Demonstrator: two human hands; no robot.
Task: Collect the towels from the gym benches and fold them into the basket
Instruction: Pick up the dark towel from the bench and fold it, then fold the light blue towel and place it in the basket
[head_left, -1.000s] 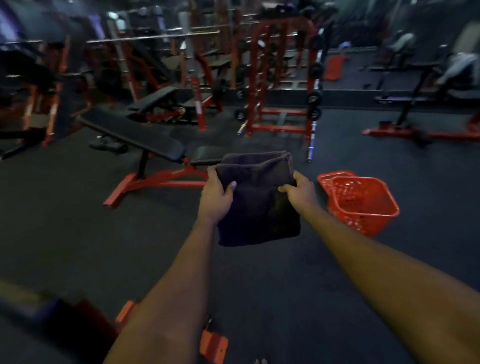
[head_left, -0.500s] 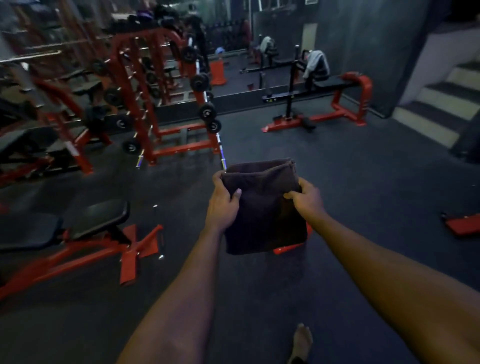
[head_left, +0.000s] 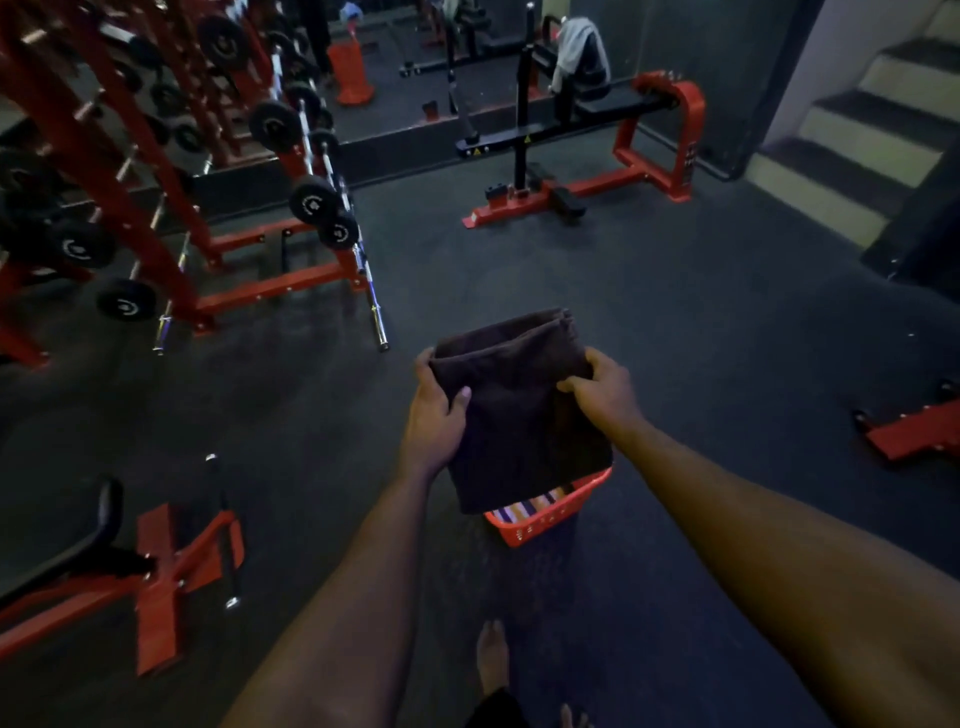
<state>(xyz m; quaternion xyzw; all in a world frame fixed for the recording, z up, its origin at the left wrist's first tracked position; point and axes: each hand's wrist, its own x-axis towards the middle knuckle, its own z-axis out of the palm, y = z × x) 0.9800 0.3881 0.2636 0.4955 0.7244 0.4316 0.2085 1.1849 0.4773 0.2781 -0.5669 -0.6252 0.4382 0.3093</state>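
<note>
I hold a folded dark brown towel (head_left: 519, 410) in front of me, my left hand (head_left: 434, 421) gripping its left edge and my right hand (head_left: 602, 389) its right edge. Directly below it on the floor stands the red plastic basket (head_left: 550, 517), mostly hidden by the towel; a striped towel (head_left: 530, 506) shows inside it. A light grey towel (head_left: 574, 44) hangs over the black and red bench (head_left: 623, 106) at the far wall.
A red rack with weight plates and barbells (head_left: 311, 202) fills the left. A red bench base (head_left: 166, 577) sits lower left, another red frame (head_left: 914, 431) at right. Steps (head_left: 862, 140) rise at the upper right. A mirror reflects a red basket (head_left: 350, 73). My bare feet (head_left: 491, 654) show below.
The view has swung right and I have walked up to the basket. It was off to the right of the towel, and now sits under it. My grip on the towel is unchanged.
</note>
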